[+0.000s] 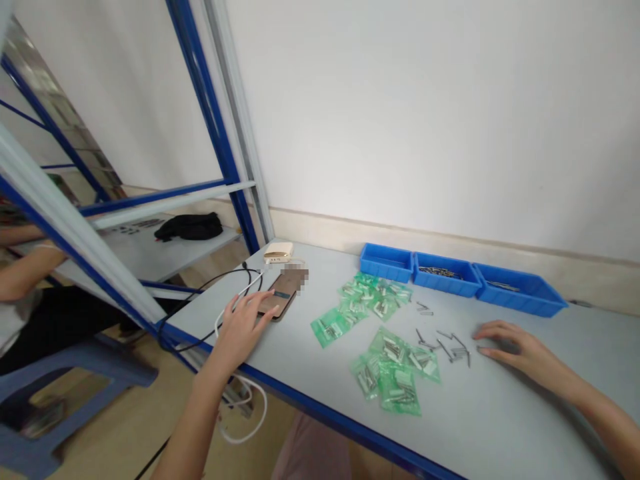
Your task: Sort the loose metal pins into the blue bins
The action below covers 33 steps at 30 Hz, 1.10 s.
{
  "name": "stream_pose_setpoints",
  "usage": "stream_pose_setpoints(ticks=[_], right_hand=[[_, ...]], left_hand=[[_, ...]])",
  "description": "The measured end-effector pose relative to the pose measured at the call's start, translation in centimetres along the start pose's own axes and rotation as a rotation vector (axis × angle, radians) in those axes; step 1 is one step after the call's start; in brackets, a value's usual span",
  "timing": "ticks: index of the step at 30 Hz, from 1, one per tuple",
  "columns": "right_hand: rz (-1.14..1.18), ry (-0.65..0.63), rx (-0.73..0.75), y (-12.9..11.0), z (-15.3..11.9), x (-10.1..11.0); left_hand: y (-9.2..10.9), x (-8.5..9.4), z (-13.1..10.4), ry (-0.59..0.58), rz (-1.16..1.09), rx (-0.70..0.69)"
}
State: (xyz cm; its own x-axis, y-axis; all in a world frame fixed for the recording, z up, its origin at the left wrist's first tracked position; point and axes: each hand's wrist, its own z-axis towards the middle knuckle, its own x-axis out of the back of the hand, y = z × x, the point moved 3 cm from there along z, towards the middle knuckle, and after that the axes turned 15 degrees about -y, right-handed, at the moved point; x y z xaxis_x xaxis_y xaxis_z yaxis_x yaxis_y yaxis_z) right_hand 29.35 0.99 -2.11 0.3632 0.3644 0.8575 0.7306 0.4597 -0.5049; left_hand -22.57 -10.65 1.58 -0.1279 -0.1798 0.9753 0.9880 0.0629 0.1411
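Note:
My left hand (245, 327) rests with spread fingers on the near end of a phone (284, 293) lying on the grey table. At the right, my right hand (515, 347) lies on the table with thumb and fingers apart, beside loose metal screws or pins (454, 348). Nothing shows between its fingers. Green plastic bags (397, 370) with metal pieces inside lie left of the loose pieces. More green bags (367, 298) are spread behind them, nearer the blue bins.
Three blue bins stand along the wall: left (387, 262), middle (447, 274) and right (520, 291); the latter two hold metal pieces. A white device (279, 252) with cables sits behind the phone. A person's arm, a blue stool (85, 393) and a black bag (189, 227) are at left.

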Motion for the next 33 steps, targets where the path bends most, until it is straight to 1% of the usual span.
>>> stream_pose_setpoints(ticks=[2, 7, 13, 15, 19, 21, 23, 27, 30, 33], right_hand=[[0.037, -0.002, -0.008, 0.3, -0.2, 0.1], [0.053, 0.026, -0.059, 1.0, -0.5, 0.1], [0.035, 0.039, -0.037, 0.7, -0.1, 0.0], [0.038, 0.041, -0.025, 0.5, 0.0, -0.1], [0.045, 0.08, -0.045, 0.2, 0.0, -0.2], [0.051, 0.1, -0.061, 0.0, -0.1, -0.2], [0.063, 0.117, -0.073, -0.2, -0.2, -0.2], [0.072, 0.135, -0.096, -0.9, -0.4, 0.1], [0.066, 0.137, -0.102, -1.1, -0.4, 0.2], [0.07, 0.13, -0.099, -1.1, -0.4, 0.0]], left_hand=[[0.1, -0.2, 0.1, -0.029, 0.013, -0.021], [0.5, 0.1, 0.6, -0.05, 0.043, -0.06], [-0.1, -0.7, 1.5, -0.145, 0.018, -0.086], [-0.3, -0.7, 1.7, -0.141, 0.004, -0.057], [-0.1, 0.2, 1.6, -0.004, 0.001, 0.07], [0.3, 0.2, 1.4, 0.022, 0.016, 0.136], [0.8, -0.2, 1.3, -0.003, 0.042, 0.174], [1.6, -1.1, 1.8, -0.067, 0.122, 0.183], [1.8, -1.3, 2.5, -0.08, 0.151, 0.205], [2.0, -1.2, 2.8, -0.068, 0.101, 0.232]])
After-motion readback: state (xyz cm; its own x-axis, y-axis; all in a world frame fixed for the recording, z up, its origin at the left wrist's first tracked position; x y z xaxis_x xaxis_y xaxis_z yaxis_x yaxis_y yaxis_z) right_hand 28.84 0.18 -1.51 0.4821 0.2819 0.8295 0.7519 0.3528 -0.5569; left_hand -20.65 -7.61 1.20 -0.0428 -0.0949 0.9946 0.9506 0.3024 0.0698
